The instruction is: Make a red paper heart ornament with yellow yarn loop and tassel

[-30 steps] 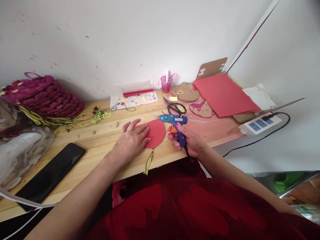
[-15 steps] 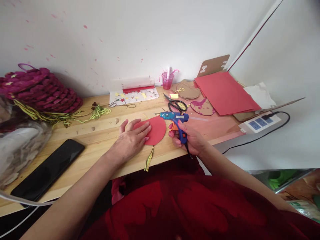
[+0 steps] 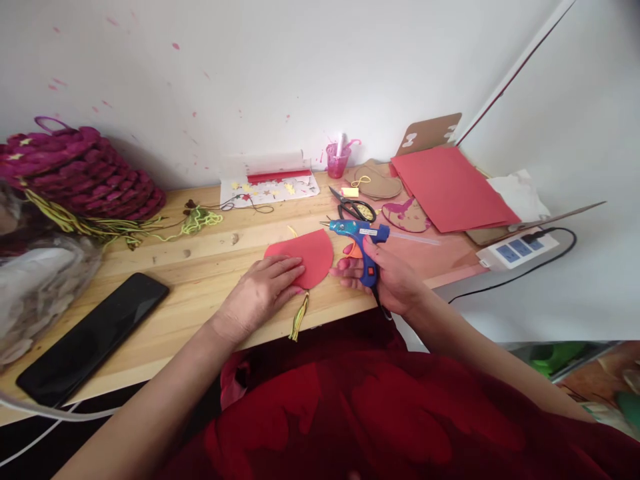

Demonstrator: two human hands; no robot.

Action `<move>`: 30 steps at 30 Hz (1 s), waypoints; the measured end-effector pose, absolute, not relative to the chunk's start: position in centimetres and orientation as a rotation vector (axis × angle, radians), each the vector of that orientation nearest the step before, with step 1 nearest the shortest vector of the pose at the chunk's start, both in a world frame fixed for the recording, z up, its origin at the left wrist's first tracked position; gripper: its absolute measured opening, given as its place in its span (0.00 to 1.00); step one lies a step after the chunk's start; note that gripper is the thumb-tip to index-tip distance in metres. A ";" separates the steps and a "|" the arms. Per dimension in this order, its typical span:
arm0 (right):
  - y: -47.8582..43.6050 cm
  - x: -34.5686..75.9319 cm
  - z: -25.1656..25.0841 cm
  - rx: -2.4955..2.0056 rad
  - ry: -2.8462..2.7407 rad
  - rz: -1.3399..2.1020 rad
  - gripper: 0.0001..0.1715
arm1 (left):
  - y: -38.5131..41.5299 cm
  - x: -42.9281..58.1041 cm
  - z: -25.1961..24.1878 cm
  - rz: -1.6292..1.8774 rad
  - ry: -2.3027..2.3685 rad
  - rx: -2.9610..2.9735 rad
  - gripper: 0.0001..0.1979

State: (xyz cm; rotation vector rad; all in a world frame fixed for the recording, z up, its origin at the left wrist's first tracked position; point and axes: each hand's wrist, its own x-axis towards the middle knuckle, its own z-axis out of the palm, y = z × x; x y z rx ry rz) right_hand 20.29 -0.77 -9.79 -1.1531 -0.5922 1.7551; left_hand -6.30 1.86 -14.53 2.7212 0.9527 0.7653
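Observation:
My left hand (image 3: 267,283) lies with its fingers stretched flat over a rounded red paper cutout (image 3: 317,257); the thumb rests by the cutout's near edge. A yellow-green tassel (image 3: 299,319) hangs from that edge towards the table front. In my right hand (image 3: 395,277) is a blue hot glue gun (image 3: 369,257) with an orange trigger, its fingers around the handle. The metal nozzle points left, just above the cutout's upper right edge. A clear glue stick (image 3: 415,238) extends from the back of the gun.
Black scissors (image 3: 353,207), cardboard shapes (image 3: 377,181) and red paper sheets (image 3: 447,187) sit beyond the gun. A power strip (image 3: 520,248) is at right. Leftward are a black phone (image 3: 95,337), yarn (image 3: 203,221) and a magenta woven basket (image 3: 90,173). A pink-stained cup (image 3: 338,160) stands by the wall.
The glue gun has shifted slightly right, its nozzle with it. My left hand's fingers have drawn closer together on the red cutout. My right hand's lower fingers have loosened a little.

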 end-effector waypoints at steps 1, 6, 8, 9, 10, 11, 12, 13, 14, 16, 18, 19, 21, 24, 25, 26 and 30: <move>-0.9 20.2 -9.6 -1.160 -0.578 1.762 0.17 | 1.8 -6.2 -14.5 0.783 0.952 2.718 0.17; -1.4 19.8 -9.3 -1.149 -0.567 1.799 0.16 | 1.7 -6.0 -14.4 0.874 0.916 2.694 0.13; -1.5 19.7 -9.2 -1.140 -0.571 1.819 0.17 | 1.6 -5.9 -14.4 0.908 0.912 2.678 0.11; -1.5 19.7 -9.2 -1.138 -0.575 1.831 0.18 | 1.6 -5.9 -14.3 0.919 0.921 2.667 0.11; -1.5 19.6 -9.1 -1.138 -0.583 1.839 0.18 | 1.5 -5.7 -14.2 0.929 0.940 2.649 0.10; -1.6 19.7 -9.1 -1.140 -0.599 1.843 0.18 | 1.4 -5.6 -14.1 0.938 0.963 2.623 0.09; -1.6 19.7 -9.0 -1.145 -0.629 1.840 0.17 | 1.3 -5.4 -13.8 0.949 0.987 2.590 0.08; -1.6 19.9 -9.0 -1.151 -0.674 1.826 0.17 | 1.2 -5.2 -13.6 0.962 1.009 2.554 0.08; -1.7 20.1 -8.9 -1.161 -0.733 1.801 0.18 | 1.1 -5.0 -13.3 0.974 1.030 2.516 0.08; -1.9 20.7 -8.7 -1.194 -0.880 1.731 0.21 | 1.0 -4.6 -12.9 0.992 1.065 2.435 0.08; -2.3 21.6 -8.5 -1.243 -1.061 1.664 0.24 | 1.0 -4.4 -12.6 0.993 1.099 2.355 0.08; -2.5 22.0 -8.4 -1.275 -1.174 1.639 0.25 | 1.1 -4.4 -12.6 0.987 1.113 2.318 0.08; -3.1 22.6 -8.1 -1.352 -1.434 1.569 0.26 | 1.2 -4.4 -12.6 0.978 1.122 2.266 0.08; -3.9 22.6 -8.0 -1.482 -1.705 1.382 0.23 | 1.3 -4.5 -12.8 0.975 1.113 2.245 0.08; -4.1 22.5 -8.1 -1.510 -1.746 1.322 0.23 | 1.3 -4.5 -12.9 0.978 1.112 2.245 0.08; -4.2 22.3 -8.2 -1.529 -1.774 1.269 0.23 | 1.3 -4.6 -12.9 0.979 1.112 2.245 0.08; -4.3 21.6 -8.2 -1.543 -1.908 1.091 0.23 | 1.2 -4.7 -13.0 0.976 1.097 2.242 0.08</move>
